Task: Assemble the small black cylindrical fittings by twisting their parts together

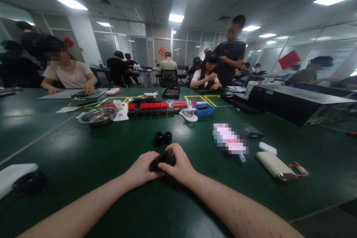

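Note:
A small round black part (162,158) with a ring-like opening is between my two hands, low over the green table. My left hand (142,166) is curled against its left side, with the thumb along the near edge. My right hand (180,163) closes on it from the right, thumb pressed at the front and index finger bent above. The fingers partly cover this part. Just beyond my hands, two similar black round parts, a left one (158,138) and a right one (167,137), stand side by side on the table.
Further back are a metal bowl (86,117), red strips (154,105), white clamps (188,112) and a blue tray (204,110). A beige power bank (275,164) lies right; a black coiled item (30,183) lies left. A large black case (301,100) is at right. People sit across.

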A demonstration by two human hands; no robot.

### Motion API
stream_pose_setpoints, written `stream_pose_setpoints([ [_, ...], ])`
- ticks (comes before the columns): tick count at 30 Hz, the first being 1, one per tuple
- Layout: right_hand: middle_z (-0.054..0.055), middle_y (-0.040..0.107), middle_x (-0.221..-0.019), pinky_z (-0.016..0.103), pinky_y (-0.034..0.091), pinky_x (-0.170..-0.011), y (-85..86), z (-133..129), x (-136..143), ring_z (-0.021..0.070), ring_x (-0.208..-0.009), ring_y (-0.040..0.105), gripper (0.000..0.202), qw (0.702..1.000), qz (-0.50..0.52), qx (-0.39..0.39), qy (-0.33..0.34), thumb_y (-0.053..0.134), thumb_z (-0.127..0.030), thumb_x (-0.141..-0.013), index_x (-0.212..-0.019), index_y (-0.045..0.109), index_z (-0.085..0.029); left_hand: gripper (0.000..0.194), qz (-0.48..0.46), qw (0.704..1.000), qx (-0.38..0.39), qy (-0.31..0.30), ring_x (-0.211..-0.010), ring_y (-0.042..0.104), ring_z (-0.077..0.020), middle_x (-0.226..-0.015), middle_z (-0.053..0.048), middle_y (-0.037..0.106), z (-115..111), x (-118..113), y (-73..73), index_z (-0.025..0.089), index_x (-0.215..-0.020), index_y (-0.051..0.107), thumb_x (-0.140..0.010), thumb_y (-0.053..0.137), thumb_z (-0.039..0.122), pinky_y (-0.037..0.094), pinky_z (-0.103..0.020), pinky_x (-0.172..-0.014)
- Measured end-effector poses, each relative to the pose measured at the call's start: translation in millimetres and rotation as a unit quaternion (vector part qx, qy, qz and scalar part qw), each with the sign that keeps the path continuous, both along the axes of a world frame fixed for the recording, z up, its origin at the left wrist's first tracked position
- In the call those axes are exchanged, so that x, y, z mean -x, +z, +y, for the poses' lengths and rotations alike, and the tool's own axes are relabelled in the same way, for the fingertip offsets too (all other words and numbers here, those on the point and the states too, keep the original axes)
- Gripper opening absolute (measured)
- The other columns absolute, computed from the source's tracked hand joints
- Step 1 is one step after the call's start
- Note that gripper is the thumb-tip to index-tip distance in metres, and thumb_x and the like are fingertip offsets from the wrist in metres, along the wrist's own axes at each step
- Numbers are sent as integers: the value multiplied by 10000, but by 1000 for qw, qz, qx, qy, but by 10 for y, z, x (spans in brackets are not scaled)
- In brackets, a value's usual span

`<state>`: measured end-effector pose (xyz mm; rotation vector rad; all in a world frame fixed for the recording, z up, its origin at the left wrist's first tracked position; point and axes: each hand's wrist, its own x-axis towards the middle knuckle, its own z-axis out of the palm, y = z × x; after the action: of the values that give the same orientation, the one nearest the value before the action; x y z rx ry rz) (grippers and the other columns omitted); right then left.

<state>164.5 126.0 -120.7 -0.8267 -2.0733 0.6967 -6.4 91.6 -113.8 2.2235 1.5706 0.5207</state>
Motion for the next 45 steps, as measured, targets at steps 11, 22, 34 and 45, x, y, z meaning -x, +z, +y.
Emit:
stream_pose_setpoints([
  [11, 35, 513, -948, 310, 411, -827, 46, 0, -12, 175, -917, 492, 261, 998, -18, -8, 56, 586, -113, -692, -941, 557, -185, 332, -2, 1000, 2, -5, -857, 516, -217, -902, -30, 557, -12, 7, 1, 181, -918, 533, -696, 589, 421, 401, -312, -749],
  [22, 38, 523, -887, 326, 433, -736, -22, 55, 12, 194, -846, 501, 346, 1000, -26, 10, 11, 699, -320, -631, -890, 525, -170, 306, -8, 1000, 14, -4, -831, 523, -224, -874, -39, 563, -3, 18, 14, 183, -868, 545, -686, 591, 425, 409, -323, -735],
  [34, 71, 517, -1042, 353, 410, -829, -59, 69, 21, 201, -946, 494, 437, 997, 2, 44, 58, 641, -258, -692, -1082, 460, -176, 338, -5, 1000, 1, -8, -830, 521, -222, -883, -34, 565, 30, 59, -58, 181, -876, 540, -671, 601, 442, 392, -310, -723],
  [45, 45, 515, -1040, 329, 387, -876, -5, 58, 9, 179, -977, 486, 381, 992, 6, 27, 125, 586, -97, -687, -1047, 512, -196, 341, -9, 1000, -8, -9, -830, 517, -215, -890, -29, 561, 27, 62, -72, 185, -898, 533, -680, 600, 438, 392, -310, -725],
])
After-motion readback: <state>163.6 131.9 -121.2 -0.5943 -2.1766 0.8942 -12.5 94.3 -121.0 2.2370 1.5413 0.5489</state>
